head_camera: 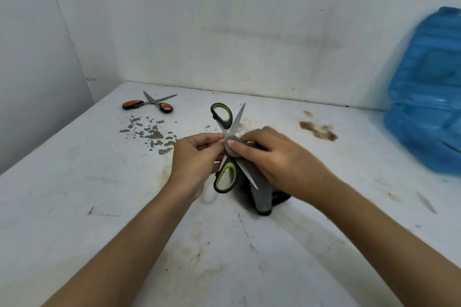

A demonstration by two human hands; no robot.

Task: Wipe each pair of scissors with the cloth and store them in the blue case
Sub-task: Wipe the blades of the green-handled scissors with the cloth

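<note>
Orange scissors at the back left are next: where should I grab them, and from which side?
Judging by their pose, take the orange scissors at the pivot, coming from above. They lie flat and spread open on the table, blades pointing back and right, so a pinch at the crossing avoids both tips.

A stained white table (74,182) meets white walls (224,20); grey flecks (149,132) and brown debris (319,131) lie on it.

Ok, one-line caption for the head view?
Both hands wipe open green-handled scissors with the grey cloth; orange-handled scissors wait, blue case open.
</note>
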